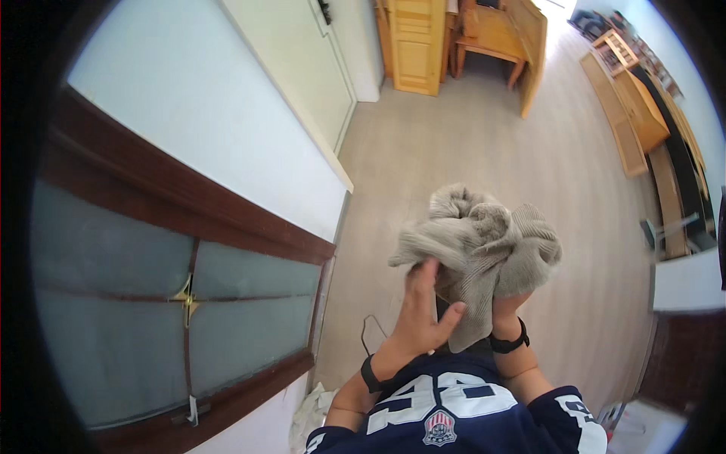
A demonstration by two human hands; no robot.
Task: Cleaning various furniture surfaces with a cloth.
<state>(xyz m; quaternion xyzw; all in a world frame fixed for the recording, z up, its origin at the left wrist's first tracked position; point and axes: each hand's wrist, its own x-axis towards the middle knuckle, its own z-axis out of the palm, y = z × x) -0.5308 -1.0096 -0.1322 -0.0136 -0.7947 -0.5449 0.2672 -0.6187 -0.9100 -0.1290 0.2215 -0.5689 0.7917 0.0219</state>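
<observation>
A bunched, ribbed grey-beige knit garment (482, 244) is held up in front of my body, its folds piled loosely and one narrow end hanging toward my waist. Beneath its right side, my right hand (507, 309) supports and grips it; the fingers are mostly hidden by the fabric. My left hand (422, 318) is at the lower left of the garment, thumb and index finger spread, fingertips against the cloth. Both wrists wear black bands. Beside my left forearm a thin, dark bent wire (371, 326) shows, partly hidden by the arm.
To the left stand a brown-framed frosted glass panel (249, 329) and a pale door (300, 62). Wooden furniture (493, 34) is ahead on the wood-look floor (431, 136). Wooden pieces (618, 108) line the right wall. White cloth (315, 411) lies low at left.
</observation>
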